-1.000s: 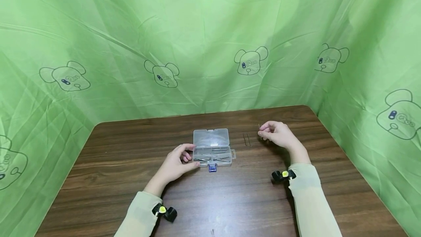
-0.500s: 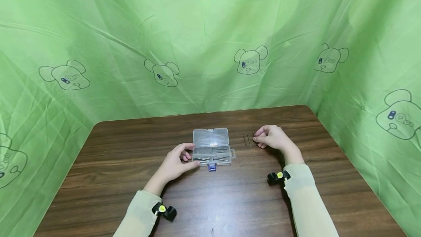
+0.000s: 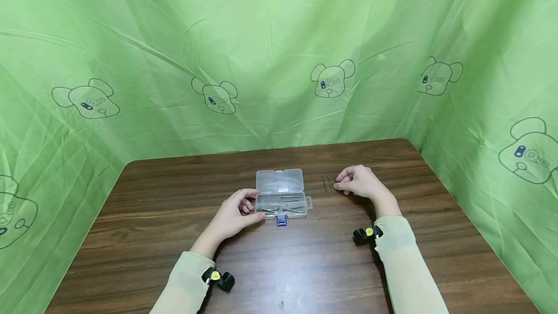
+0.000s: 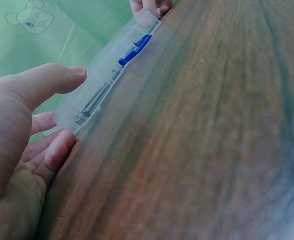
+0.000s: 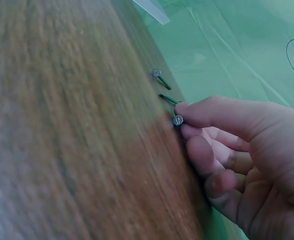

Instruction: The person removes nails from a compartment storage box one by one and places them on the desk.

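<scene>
A green fabric curtain (image 3: 270,127) printed with outlined animal heads (image 3: 219,101) stood beyond a dark brown wood-grain table (image 3: 305,270) and along its left and right edges. Two pale, long sleeves (image 3: 407,265) reached in from the near side, a small black wrist camera (image 3: 224,282) showing at each cuff. The left hand (image 3: 231,217) held the left end of an open box of clear plastic (image 3: 267,199), thumb at its near left corner and forefinger by the hinge, the other fingers loosely bent. The box lay short of the table's far edge, about midway between its left and right edges, the lid (image 3: 280,180) laid back towards that far edge and a blue plastic latch (image 3: 281,221) facing the person. The right hand (image 3: 364,182), closer to the table's far right corner, pinched a thin grey metal nail (image 5: 178,120) between thumb and forefinger; whether it touched the wood could not be told. Similar metal nails (image 4: 96,101) lay inside the box. Two loose, slender nails (image 3: 330,184) lay between box and right hand, long axes pointing roughly at the far edge, just beside the right fingertips and well apart from the left hand.
</scene>
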Action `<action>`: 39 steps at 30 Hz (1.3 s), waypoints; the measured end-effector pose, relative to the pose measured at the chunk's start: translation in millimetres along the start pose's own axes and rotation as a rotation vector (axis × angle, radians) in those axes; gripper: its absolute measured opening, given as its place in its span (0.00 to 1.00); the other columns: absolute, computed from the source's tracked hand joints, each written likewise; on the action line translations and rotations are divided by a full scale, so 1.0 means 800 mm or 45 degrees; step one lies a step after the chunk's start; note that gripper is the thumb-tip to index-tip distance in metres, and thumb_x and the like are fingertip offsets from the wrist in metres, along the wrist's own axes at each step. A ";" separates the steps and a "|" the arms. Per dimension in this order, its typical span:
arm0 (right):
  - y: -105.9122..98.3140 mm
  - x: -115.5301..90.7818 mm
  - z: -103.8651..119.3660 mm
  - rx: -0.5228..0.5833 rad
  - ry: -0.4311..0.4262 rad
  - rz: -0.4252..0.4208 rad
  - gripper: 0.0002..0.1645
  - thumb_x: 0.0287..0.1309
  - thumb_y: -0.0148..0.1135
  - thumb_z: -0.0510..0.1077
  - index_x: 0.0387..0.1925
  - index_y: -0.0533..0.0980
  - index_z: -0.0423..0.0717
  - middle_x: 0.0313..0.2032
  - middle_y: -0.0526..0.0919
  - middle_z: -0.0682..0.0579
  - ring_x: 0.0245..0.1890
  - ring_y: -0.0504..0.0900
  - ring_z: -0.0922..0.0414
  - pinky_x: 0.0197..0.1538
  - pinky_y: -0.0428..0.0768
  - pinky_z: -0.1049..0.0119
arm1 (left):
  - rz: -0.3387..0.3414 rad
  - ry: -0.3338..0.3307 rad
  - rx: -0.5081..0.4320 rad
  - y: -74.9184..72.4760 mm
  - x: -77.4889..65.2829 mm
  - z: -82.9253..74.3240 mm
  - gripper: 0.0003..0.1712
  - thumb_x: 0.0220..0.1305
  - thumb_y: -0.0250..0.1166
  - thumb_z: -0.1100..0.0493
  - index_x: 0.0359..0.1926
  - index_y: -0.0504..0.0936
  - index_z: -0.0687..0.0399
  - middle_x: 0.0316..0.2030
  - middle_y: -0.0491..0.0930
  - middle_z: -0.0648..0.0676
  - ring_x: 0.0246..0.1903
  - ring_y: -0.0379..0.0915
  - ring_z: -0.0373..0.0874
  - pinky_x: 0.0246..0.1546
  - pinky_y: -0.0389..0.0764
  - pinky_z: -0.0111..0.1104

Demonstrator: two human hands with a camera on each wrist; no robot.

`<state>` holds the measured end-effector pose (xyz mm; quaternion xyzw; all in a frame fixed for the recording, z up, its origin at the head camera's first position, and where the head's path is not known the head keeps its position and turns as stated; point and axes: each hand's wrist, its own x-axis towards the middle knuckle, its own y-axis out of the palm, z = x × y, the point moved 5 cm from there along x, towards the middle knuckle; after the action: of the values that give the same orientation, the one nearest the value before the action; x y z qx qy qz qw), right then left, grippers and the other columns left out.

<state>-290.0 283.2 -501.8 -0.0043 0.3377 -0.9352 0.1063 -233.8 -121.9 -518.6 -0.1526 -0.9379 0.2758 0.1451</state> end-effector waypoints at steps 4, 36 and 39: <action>0.001 0.001 0.000 -0.018 -0.021 -0.010 0.12 0.62 0.81 0.45 0.40 0.88 0.41 0.29 0.91 0.53 0.24 0.88 0.55 0.33 0.84 0.66 | -0.004 0.006 -0.004 -0.001 0.001 -0.001 0.39 0.57 0.87 0.53 0.67 0.82 0.54 0.51 0.84 0.51 0.39 0.80 0.41 0.43 0.82 0.31; -0.008 -0.002 0.002 0.123 -0.033 0.023 0.16 0.64 0.81 0.47 0.45 0.86 0.41 0.35 0.90 0.49 0.32 0.89 0.52 0.39 0.82 0.64 | 0.003 0.001 -0.008 -0.001 0.000 0.000 0.38 0.57 0.87 0.51 0.67 0.82 0.52 0.53 0.84 0.51 0.39 0.80 0.41 0.44 0.82 0.32; -0.010 -0.002 0.012 0.161 -0.062 0.022 0.16 0.64 0.81 0.47 0.46 0.87 0.41 0.35 0.90 0.48 0.33 0.88 0.50 0.40 0.83 0.63 | 0.004 0.002 -0.007 -0.001 0.000 0.000 0.38 0.57 0.87 0.51 0.67 0.82 0.52 0.53 0.84 0.51 0.39 0.80 0.41 0.44 0.82 0.32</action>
<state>-289.6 283.5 -489.6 -0.0174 0.2754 -0.9533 0.1227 -234.1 -122.5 -518.3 -0.1548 -0.9383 0.2732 0.1449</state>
